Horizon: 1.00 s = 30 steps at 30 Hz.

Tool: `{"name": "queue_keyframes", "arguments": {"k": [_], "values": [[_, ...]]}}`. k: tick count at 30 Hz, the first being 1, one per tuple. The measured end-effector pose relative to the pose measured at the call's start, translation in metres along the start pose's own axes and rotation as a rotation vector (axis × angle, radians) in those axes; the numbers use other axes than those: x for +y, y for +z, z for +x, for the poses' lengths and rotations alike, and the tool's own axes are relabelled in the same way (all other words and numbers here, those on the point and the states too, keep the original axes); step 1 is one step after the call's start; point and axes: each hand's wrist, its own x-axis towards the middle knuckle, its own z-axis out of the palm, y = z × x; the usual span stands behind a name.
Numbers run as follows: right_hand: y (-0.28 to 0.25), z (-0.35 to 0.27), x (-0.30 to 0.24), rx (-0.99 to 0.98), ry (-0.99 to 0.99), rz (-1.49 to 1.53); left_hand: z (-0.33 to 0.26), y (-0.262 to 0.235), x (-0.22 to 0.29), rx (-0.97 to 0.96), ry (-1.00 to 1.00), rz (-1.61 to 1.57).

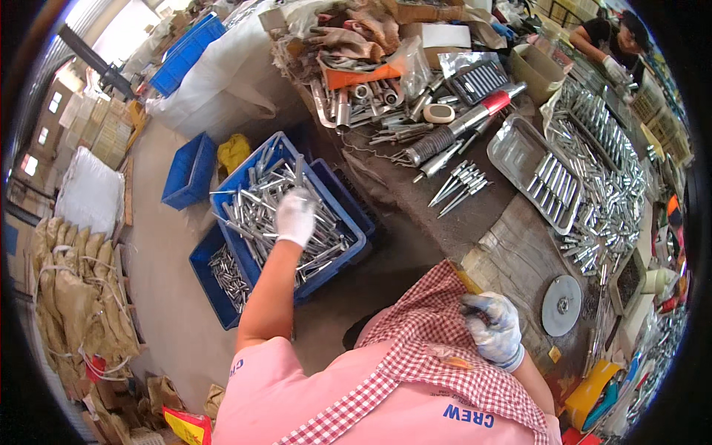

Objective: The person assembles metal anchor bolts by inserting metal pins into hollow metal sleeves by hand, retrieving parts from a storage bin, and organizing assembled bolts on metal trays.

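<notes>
The left hand (295,216), in a white knit glove, reached down into a blue plastic crate (348,222) on the floor, to the person's left of the table (437,215). The hand lay on top of the heap of metal rods (256,211) with its fingers curled down among them; whether it had closed on any rod could not be told. The rods were thin, straight, shiny silver pieces, piled loosely and crossing one another, most with their long axes running from lower left to upper right in the view. A second, smaller blue crate (202,271) sat just beside the first, holding shorter metal pieces.

The right hand (491,325), in a grey and white work glove, was bent into a loose fist at the edge of a red and white checked cloth (415,348) worn over a pink shirt, apparently gripping its hem near the table edge.

On the dark, worn table lay a small bunch of pointed silver pins (460,185), fanned with their tips toward the lower left. A rectangular metal tray (519,152) held a row of short cylinders, and a flat round metal disc (561,305) lay near the right hand.
</notes>
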Motion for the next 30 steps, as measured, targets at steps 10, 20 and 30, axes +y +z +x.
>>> {"name": "queue_keyframes", "arguments": {"k": [10, 20, 30], "values": [[0.052, 0.040, 0.011, -0.607, 0.614, 1.212, -0.060, -0.091, 0.127, -0.278, 0.611, -0.597], [0.055, 0.040, 0.034, -0.100, 0.768, 1.659, 0.027, -0.054, 0.053, 0.156, -0.207, -0.233], [0.050, 0.030, 0.036, -0.155, 0.771, 1.519, 0.084, 0.036, -0.084, 0.004, -0.499, -0.415]]}}
